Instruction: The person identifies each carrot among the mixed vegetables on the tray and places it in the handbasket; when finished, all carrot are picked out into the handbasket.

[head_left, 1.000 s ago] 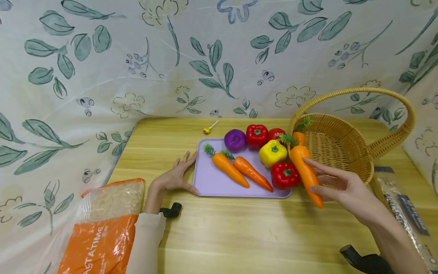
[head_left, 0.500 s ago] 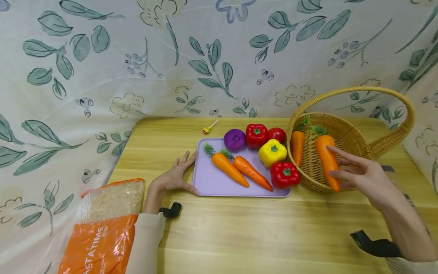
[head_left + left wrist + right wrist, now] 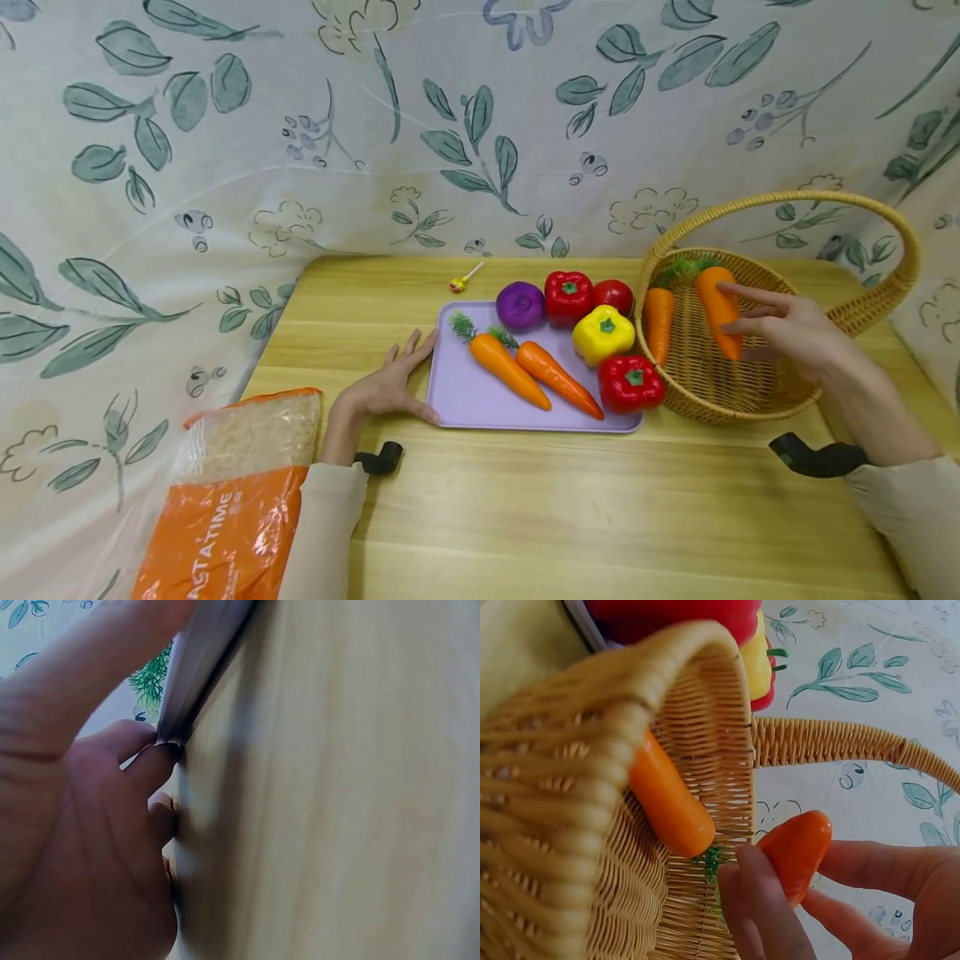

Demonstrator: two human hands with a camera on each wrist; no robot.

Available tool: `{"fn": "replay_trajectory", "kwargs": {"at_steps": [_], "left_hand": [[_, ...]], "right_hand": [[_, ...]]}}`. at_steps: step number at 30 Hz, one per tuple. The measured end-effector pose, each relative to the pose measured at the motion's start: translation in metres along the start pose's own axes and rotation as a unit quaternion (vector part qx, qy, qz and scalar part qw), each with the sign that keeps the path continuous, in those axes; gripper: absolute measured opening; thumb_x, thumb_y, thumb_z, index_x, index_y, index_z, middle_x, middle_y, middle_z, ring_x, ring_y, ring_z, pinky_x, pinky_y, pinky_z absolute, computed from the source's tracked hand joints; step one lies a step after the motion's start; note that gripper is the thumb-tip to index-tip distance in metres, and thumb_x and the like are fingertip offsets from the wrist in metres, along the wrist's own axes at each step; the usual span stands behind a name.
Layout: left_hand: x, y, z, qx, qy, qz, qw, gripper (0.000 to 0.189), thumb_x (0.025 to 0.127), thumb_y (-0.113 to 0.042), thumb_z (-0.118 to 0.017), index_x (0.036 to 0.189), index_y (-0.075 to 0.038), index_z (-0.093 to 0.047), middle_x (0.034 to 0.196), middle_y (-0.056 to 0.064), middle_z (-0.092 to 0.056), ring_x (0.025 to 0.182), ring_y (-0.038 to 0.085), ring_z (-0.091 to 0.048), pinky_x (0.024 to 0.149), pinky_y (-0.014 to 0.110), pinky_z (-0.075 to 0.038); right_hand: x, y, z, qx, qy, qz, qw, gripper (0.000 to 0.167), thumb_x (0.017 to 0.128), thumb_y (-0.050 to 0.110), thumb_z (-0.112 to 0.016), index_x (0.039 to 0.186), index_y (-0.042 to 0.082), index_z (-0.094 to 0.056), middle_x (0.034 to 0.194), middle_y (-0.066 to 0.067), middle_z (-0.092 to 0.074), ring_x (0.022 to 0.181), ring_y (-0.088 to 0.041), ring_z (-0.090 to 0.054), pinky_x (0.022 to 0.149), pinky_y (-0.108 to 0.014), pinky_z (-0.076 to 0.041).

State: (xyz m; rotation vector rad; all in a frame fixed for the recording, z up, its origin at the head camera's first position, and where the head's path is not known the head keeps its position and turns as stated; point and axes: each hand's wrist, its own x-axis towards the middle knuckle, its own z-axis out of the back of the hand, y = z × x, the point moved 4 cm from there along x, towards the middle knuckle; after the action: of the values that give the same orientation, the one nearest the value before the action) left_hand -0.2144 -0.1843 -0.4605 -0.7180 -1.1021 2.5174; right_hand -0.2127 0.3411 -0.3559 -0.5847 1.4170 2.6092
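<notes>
My right hand [image 3: 795,332] pinches an orange carrot [image 3: 717,307] between thumb and fingers, over the inside of the wicker basket [image 3: 750,408]. In the right wrist view the held carrot [image 3: 799,851] points its tip toward the camera. Another carrot [image 3: 660,321] leans inside the basket at its left wall. My left hand [image 3: 386,387] touches the left edge of the lilac tray [image 3: 480,414] with spread fingers; in the left wrist view fingertips meet the tray's side [image 3: 196,667]. Two carrots, one an orange carrot [image 3: 510,371], lie on the tray.
Beside the carrots are a yellow bell pepper [image 3: 602,335], red bell peppers [image 3: 632,384], a tomato [image 3: 613,296] and a round purple vegetable [image 3: 520,306]. A lollipop [image 3: 459,283] lies behind the tray. An orange packet [image 3: 232,517] lies at left. The basket's tall handle [image 3: 810,197] arches at right.
The right hand has carried its carrot from the tray's right end rightward and back into the basket's opening. The left hand stays at the tray's edge.
</notes>
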Motion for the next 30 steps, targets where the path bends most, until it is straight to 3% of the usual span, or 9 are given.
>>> {"fn": "replay_trajectory", "kwargs": {"at_steps": [5, 12, 21, 23, 26, 30], "left_hand": [[0.000, -0.001, 0.000, -0.001, 0.004, 0.002, 1.0000, 0.135, 0.070, -0.039, -0.097, 0.168, -0.034, -0.004, 0.173, 0.008, 0.021, 0.153, 0.054, 0.025, 0.115, 0.084, 0.003], [0.000, -0.001, 0.001, 0.006, 0.002, 0.004, 1.0000, 0.136, 0.069, -0.041, -0.097, 0.168, -0.035, -0.003, 0.174, 0.008, 0.021, 0.154, 0.054, 0.023, 0.115, 0.084, 0.001], [0.000, -0.002, 0.000, 0.007, -0.001, 0.005, 1.0000, 0.135, 0.069, -0.040, -0.097, 0.168, -0.034, -0.004, 0.174, 0.008, 0.020, 0.154, 0.053, 0.023, 0.116, 0.083, 0.001], [0.000, -0.001, 0.000, 0.005, -0.001, 0.005, 1.0000, 0.135, 0.069, -0.040, -0.097, 0.168, -0.035, -0.004, 0.174, 0.008, 0.020, 0.154, 0.053, 0.023, 0.116, 0.083, 0.001], [0.000, -0.001, 0.000, 0.001, 0.000, 0.004, 1.0000, 0.135, 0.069, -0.040, -0.097, 0.168, -0.035, -0.004, 0.174, 0.008, 0.020, 0.154, 0.053, 0.024, 0.116, 0.083, 0.002], [0.000, 0.000, 0.000, -0.002, 0.000, 0.003, 1.0000, 0.135, 0.070, -0.039, -0.097, 0.167, -0.035, -0.004, 0.174, 0.008, 0.020, 0.154, 0.053, 0.024, 0.116, 0.083, 0.002]], "right_hand": [[0.010, 0.002, 0.007, -0.006, 0.023, -0.019, 0.9995, 0.076, 0.105, 0.022, -0.059, 0.166, 0.012, -0.014, 0.166, -0.037, -0.013, 0.089, 0.011, -0.059, 0.087, -0.029, -0.063], [0.017, 0.000, 0.004, 0.007, 0.031, -0.028, 0.9991, 0.081, 0.102, 0.016, -0.061, 0.166, 0.008, -0.012, 0.163, -0.042, -0.012, 0.086, 0.004, -0.067, 0.085, -0.030, -0.064], [0.029, -0.005, -0.013, -0.026, 0.065, -0.016, 0.9974, 0.078, 0.099, 0.010, -0.065, 0.163, 0.000, -0.022, 0.154, -0.044, -0.030, 0.087, -0.009, -0.073, 0.086, -0.040, -0.064], [0.034, -0.008, -0.016, -0.035, 0.067, -0.017, 0.9970, 0.079, 0.097, 0.011, -0.069, 0.162, -0.001, -0.025, 0.141, -0.039, -0.050, 0.086, -0.011, -0.073, 0.085, -0.040, -0.064], [0.040, -0.012, -0.018, -0.044, 0.070, -0.021, 0.9963, 0.080, 0.095, 0.010, -0.073, 0.161, -0.001, -0.028, 0.116, -0.021, -0.069, 0.084, -0.014, -0.074, 0.083, -0.039, -0.065], [0.045, -0.016, -0.019, -0.030, 0.072, -0.031, 0.9964, 0.080, 0.094, 0.003, -0.070, 0.161, -0.001, -0.028, 0.100, -0.007, -0.074, 0.081, -0.013, -0.074, 0.080, -0.036, -0.065]]}}
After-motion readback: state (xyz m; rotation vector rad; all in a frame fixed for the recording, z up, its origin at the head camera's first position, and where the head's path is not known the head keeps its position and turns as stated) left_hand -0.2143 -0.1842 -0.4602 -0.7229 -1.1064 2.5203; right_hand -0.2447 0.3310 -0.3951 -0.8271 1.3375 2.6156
